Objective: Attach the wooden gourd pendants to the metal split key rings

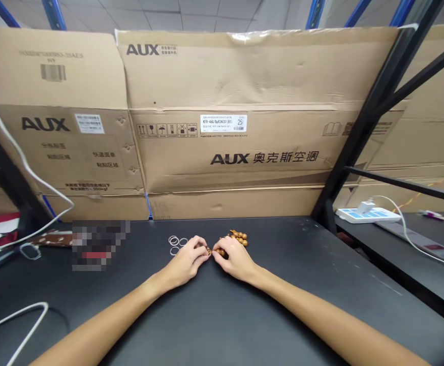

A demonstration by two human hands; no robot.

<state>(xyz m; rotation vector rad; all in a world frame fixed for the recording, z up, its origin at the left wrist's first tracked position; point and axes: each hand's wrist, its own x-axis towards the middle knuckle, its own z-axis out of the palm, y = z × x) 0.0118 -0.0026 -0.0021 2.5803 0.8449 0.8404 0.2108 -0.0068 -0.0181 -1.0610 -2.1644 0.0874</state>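
Observation:
My left hand [189,259] is closed in a pinch near the middle of the table. A small brownish piece [209,250] shows at its fingertips, too little of it visible to name. Close beside it, my right hand [237,257] has thumb and fingers pinched on a small glossy brown wooden gourd [219,251], partly covered by the fingers. The two hands' fingertips almost meet. Behind my right hand lies a pile of similar wooden gourds [241,237], partly hidden by it. Several thin metal rings [173,240] lie flat just left of my left hand.
Large cardboard boxes [225,76] stand along the back of the black table [207,315]. At the left lie a blurred-out item [96,246], glasses [29,251] and a white cable [27,162]. A black metal frame [359,117] and a power strip [367,215] are at the right.

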